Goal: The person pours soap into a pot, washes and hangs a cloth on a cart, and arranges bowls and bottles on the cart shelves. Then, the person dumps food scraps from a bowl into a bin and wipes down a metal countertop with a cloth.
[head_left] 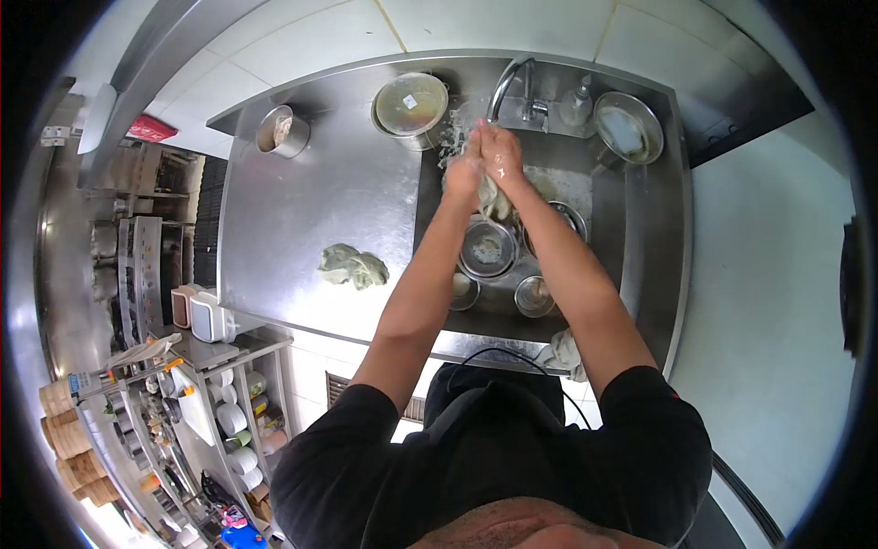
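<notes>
Both arms reach out over the sink (605, 229), with the hands pressed together below the curved faucet (510, 84). My left hand (464, 176) is closed round a pale wet cloth (496, 203), its lower end hanging below the hands. My right hand (500, 153) is closed on the same cloth, right beside the left. Water splashes to the left of the hands. Under them in the sink are a metal bowl (487, 249) and several other round vessels, partly hidden by the forearms. A second crumpled greyish cloth (353, 266) lies on the steel counter (311, 206) at left.
A lidded pot (412, 102) stands at the sink's back left corner, and a metal pot (283, 133) farther left. Back right are a soap bottle (577, 102) and a metal basin (628, 128). A cloth (562, 353) lies at the front edge. Shelves with bowls (231, 419) are lower left.
</notes>
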The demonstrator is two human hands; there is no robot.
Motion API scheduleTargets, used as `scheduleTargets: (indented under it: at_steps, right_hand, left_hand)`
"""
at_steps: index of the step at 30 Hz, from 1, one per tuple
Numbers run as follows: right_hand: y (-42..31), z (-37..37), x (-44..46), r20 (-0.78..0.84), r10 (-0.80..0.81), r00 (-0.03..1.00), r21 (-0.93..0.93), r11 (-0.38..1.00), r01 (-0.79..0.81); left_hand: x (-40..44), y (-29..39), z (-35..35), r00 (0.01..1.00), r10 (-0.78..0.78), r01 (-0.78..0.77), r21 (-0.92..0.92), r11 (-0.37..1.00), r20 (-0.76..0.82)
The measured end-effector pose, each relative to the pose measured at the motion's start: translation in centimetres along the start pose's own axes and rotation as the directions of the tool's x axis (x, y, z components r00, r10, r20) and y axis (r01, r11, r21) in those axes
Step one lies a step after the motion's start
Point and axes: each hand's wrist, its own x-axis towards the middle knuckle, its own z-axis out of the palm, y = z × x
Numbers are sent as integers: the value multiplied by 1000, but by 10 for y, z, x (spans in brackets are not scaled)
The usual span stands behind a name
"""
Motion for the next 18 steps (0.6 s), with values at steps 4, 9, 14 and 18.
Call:
scheduleTargets:
  at_steps: [4,9,14,18]
  right_hand:
    - [29,-6,2,193,110,975,227,962,-154]
    - [46,-32,-18,454,230,861,175,924,-339]
    - [1,-31,2,262,240,935,798,490,-350]
    - [-34,7,-12,48,-154,987,217,966,140]
  left_hand:
    - [-8,31,-10,983,48,19,-357,934,179]
    - [13,64,-73,918,152,64,-514,856,366]
    - [-2,29,-77,913,169,-13,-389,921,370]
    - [5,5,-32,880,54,141,-369,919,471]
